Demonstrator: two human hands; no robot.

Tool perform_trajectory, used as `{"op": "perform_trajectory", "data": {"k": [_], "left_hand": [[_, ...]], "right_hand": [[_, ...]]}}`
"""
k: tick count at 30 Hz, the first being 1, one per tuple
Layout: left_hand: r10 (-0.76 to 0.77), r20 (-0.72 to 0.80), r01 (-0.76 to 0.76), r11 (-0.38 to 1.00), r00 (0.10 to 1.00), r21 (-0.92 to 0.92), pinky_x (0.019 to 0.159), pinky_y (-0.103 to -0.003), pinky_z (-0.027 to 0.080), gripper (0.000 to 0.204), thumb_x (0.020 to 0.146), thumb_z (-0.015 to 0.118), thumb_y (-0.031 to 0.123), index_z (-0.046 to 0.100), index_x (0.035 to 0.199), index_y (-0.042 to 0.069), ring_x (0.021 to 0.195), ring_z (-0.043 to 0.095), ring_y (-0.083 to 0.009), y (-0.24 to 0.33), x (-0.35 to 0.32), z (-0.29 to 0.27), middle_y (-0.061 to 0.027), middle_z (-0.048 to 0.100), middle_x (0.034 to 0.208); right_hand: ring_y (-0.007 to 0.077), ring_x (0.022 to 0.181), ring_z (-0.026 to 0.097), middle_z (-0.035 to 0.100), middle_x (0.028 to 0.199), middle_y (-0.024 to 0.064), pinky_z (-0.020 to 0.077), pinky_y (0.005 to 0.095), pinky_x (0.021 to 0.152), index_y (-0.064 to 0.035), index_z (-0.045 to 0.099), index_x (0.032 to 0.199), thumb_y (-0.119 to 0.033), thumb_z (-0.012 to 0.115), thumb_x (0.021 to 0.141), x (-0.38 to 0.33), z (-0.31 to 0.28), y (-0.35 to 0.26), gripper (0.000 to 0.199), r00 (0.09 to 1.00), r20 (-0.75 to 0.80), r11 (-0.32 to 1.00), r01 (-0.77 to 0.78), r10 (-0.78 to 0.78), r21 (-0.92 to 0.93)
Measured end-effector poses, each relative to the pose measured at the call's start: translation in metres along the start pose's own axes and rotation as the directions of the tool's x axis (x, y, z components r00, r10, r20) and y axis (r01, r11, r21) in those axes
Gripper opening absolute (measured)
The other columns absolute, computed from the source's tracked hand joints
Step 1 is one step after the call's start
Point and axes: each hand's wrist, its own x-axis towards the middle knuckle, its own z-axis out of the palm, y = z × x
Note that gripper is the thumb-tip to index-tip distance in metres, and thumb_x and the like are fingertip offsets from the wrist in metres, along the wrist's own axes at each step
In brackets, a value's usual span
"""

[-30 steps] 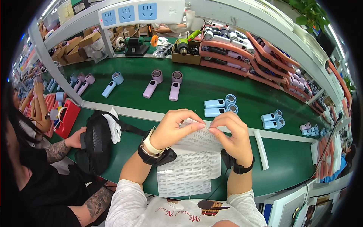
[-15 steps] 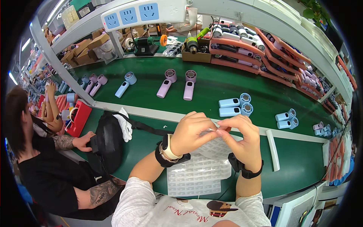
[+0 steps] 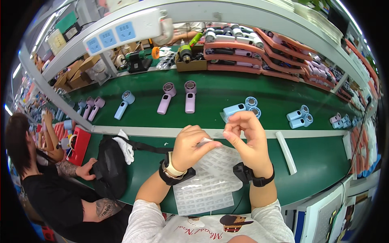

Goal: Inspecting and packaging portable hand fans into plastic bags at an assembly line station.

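Both forearms (image 3: 153,188) reach in from below, the left slanting inward, the right nearly upright, the left hand (image 3: 189,149) pinching, the right hand (image 3: 252,141) loosely curled just beside it.

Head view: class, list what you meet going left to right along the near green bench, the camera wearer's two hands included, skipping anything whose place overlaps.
Red bin → black bag → left hand → right hand → white strip.
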Motion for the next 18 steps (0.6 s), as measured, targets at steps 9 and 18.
{"op": "perform_trajectory", "data": {"k": [9, 18], "left_hand": [[-0.169, 0.62, 0.191, 0.981, 0.766, 0.032, 0.077, -0.037, 0.047, 0.039, 0.076, 0.075, 0.025, 0.062, 0.104, 0.001, 0.089, 0.061, -0.0298, -0.023, 0.001, -0.013, -0.0153, 0.064, 0.095], [-0.554, 0.466, 0.431, 0.832, 0.69, 0.35, 0.088, -0.035, 0.046, 0.051, 0.075, 0.075, 0.027, 0.057, 0.115, 0.0, 0.098, 0.059, -0.027, -0.096, -0.01, -0.06, -0.0148, 0.062, 0.106]], "right_hand": [[0.0099, 0.083, 0.057, 0.06, 0.089, 0.0028, 0.046, 0.0257, 0.073, -0.0041, 0.052, 0.113, -0.003, 0.064, 0.084, 0.0, -0.024, -0.006, 0.032, 0.995, -0.081, 0.979, 0.069, -0.054, 0.19], [0.0294, 0.079, 0.061, 0.062, 0.085, 0.0115, 0.0473, 0.0357, 0.069, -0.0047, 0.052, 0.116, -0.026, 0.068, 0.081, -0.018, -0.052, -0.03, 0.044, 0.859, 0.493, 0.935, 0.049, 0.14, -0.351]]}}
